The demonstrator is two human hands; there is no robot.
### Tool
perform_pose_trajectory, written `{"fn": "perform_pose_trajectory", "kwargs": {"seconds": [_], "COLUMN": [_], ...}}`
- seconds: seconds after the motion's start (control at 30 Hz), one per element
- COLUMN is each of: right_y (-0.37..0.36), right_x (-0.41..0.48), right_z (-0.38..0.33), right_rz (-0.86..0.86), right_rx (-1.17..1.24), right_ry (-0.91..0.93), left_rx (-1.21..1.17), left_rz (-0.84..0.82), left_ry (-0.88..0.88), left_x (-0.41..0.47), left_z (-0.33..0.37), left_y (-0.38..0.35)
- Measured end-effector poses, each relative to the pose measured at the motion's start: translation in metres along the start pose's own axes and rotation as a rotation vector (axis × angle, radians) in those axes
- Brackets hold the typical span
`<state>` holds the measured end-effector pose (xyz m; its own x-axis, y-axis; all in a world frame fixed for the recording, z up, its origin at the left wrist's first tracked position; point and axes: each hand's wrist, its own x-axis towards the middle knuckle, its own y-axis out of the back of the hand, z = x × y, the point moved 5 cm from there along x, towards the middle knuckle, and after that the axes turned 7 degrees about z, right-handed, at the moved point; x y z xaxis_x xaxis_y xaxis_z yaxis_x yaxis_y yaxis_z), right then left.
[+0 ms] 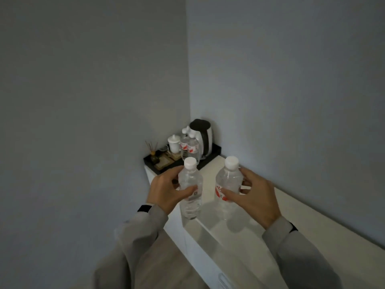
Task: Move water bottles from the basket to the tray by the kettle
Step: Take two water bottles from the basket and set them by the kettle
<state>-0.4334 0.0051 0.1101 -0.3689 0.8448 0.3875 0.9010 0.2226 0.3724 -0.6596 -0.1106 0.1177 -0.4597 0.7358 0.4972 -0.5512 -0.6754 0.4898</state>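
Note:
My left hand (166, 189) grips a clear water bottle (190, 184) with a white cap, held upright above the cabinet's near edge. My right hand (253, 195) grips a second clear bottle (228, 180) with a red label, also upright. Beyond them a black tray (214, 152) sits in the corner of the white cabinet top. A black and white kettle (203, 135) stands on the tray, with two red-labelled bottles (188, 146) just in front of it. No basket is in view.
On the tray's left part stand a white lidded cup (174, 143), a reed diffuser (153, 152) and small packets. Grey walls meet right behind the tray. The white cabinet top (210, 178) runs along the right wall towards me; wood floor lies below left.

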Motion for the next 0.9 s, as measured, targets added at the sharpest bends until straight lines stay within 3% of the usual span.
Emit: {"fn": "perform_pose_trajectory", "kwargs": {"seconds": [0.53, 0.63, 0.9], "right_y": [-0.152, -0.174, -0.244], "right_x": [0.197, 0.217, 0.246], "right_z": [0.042, 0.046, 0.067], "right_rz": [0.015, 0.072, 0.281], "right_rx": [0.021, -0.047, -0.183], "right_ry": [-0.011, 0.000, -0.188], "left_rx": [0.060, 0.013, -0.120], "left_rz": [-0.051, -0.092, -0.262], "left_ry": [0.050, 0.053, -0.017], "left_x": [0.207, 0.239, 0.317], "left_z": [-0.154, -0.186, -0.272], "left_y": [0.001, -0.007, -0.033]}}
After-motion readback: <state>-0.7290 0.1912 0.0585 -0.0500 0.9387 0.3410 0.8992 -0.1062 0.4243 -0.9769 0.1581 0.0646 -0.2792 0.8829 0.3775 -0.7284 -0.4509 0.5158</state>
